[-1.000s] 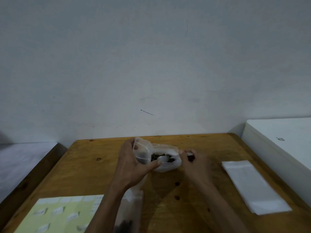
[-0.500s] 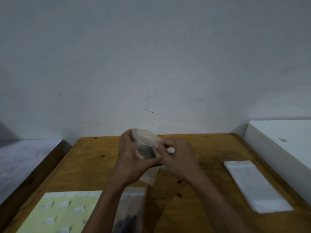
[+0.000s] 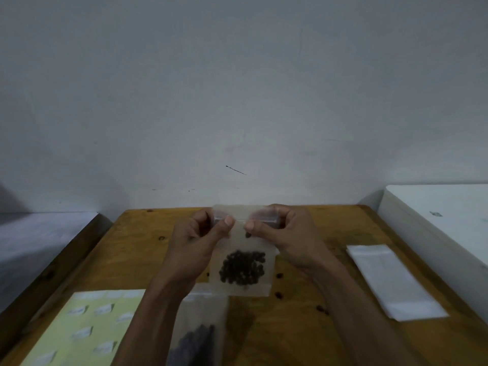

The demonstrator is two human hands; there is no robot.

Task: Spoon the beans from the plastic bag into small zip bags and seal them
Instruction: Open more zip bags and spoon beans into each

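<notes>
step: sealing | small zip bag [image 3: 241, 262] of beans [image 3: 242, 268] held upright above surface [image 3: 137, 249] centre | left hand [image 3: 196, 243] and right hand [image 3: 286, 235] each pinch its zip strip | next: likely press thumbs outward along strip, keeping bag upright

— How are the hands placed?
— Both are raised, forearms reaching in from below. The left hand [image 3: 196, 237] and right hand [image 3: 284, 233] face each other, thumbs nearly meeting.
— And the fingers?
— Curled, each thumb pressed against its own fingers, pinching the top strip of the small clear plastic zip bag of dark beans [image 3: 241, 256] that hangs below them.
</notes>
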